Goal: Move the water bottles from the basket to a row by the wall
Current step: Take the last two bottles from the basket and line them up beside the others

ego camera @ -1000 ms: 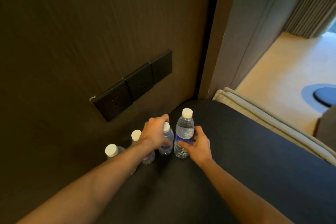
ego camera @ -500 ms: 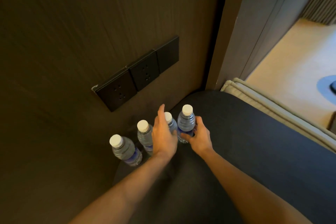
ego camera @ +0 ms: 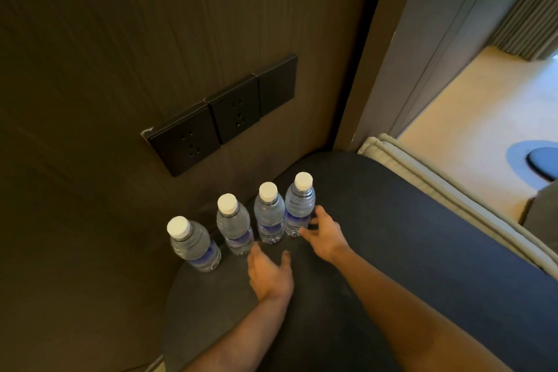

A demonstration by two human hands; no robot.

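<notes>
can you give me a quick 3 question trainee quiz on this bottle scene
1. How many water bottles stand by the wall?
2. True or false: the right hand is gripping a bottle.
3. Which sits on the wall above the row: A) a mirror, B) dark socket plates, C) a shelf?

Key:
1. Four, from the left end bottle to the right end bottle, all upright on the dark table with white caps.
2. False. The right hand is open beside the right end bottle; the left hand is open too, holding nothing.
3. B, the socket plates.
</notes>
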